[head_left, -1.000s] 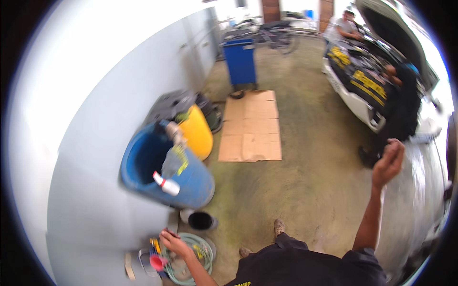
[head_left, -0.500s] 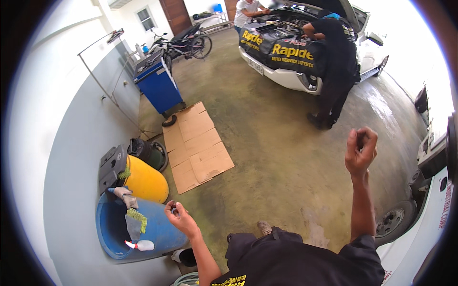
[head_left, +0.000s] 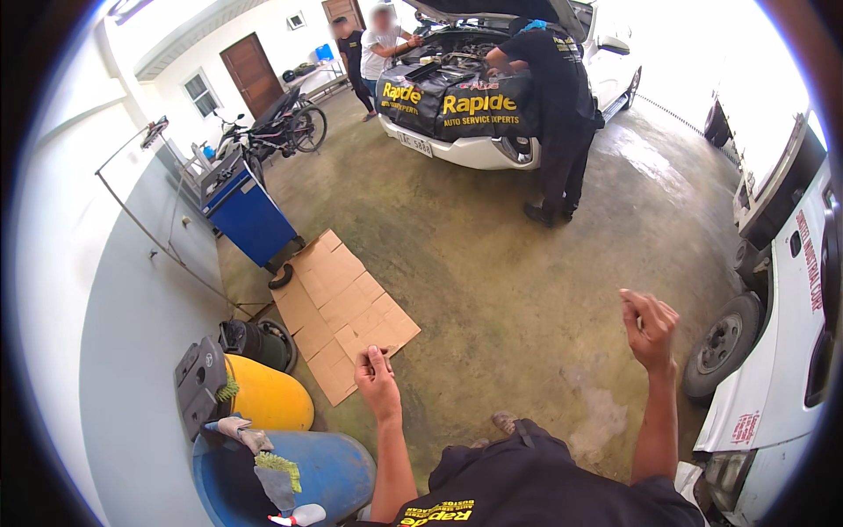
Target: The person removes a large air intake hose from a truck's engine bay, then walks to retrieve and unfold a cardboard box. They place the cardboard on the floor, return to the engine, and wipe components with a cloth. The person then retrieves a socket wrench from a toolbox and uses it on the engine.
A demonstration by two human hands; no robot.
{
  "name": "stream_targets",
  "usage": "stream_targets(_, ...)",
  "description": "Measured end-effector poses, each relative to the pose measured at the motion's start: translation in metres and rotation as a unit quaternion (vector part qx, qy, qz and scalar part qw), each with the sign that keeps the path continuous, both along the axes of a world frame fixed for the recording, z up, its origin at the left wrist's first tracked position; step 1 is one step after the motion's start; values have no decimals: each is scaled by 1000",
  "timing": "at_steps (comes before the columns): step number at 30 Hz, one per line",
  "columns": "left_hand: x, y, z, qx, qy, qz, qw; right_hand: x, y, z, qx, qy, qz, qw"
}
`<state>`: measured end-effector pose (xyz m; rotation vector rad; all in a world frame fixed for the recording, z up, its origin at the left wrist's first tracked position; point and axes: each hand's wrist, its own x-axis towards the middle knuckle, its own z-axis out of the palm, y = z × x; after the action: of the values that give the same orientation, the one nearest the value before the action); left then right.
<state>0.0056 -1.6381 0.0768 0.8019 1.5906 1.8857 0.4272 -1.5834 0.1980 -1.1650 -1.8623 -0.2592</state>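
Both of my hands are raised in front of me over the concrete floor, touching nothing. My left hand (head_left: 378,384) has its fingers curled in and the thumb up, with no object showing in it. It appears just in front of the near end of a flattened cardboard sheet (head_left: 373,312) and right of a blue drum (head_left: 338,465). On the drum hang a greyish cloth (head_left: 241,430), a fuzzy green mitt (head_left: 279,465) and a white bottle with a red tip (head_left: 305,516). My right hand (head_left: 651,329) is loosely closed, and nothing shows in it. A white vehicle's wheel (head_left: 722,345) is nearest to it.
A yellow drum (head_left: 272,395) stands behind the blue one along the left wall. Further off are a blue tool cart (head_left: 250,220) and a motorcycle (head_left: 272,132). At a white car (head_left: 465,151) with its hood up, a person in black (head_left: 562,97) leans over the engine; others stand beyond.
The view has swung to the right and up, bringing in more of the right-hand vehicle and another person at the back. My hands stay raised and have come closer together; the right is lower.
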Motion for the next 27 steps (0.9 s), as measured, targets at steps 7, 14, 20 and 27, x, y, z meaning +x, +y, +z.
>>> stream_targets(7, -34, -37, -19, -37, -21, -60, 997, -11, -54, 8, 122, -12, -48, 991)
stream_targets(14, -72, -82, -40, -10, -71, -53, 996, -54, -93, 47, 182, -160, 1, 970)
stream_targets(20, -74, -92, -29, -22, 69, -6, 997, -73, -107, 40, 138, -25, -97, 985)
stream_targets(27, -25, -92, -27, -39, -33, -145, 988, -55, -188, -33, -339, 108, -242, 903)
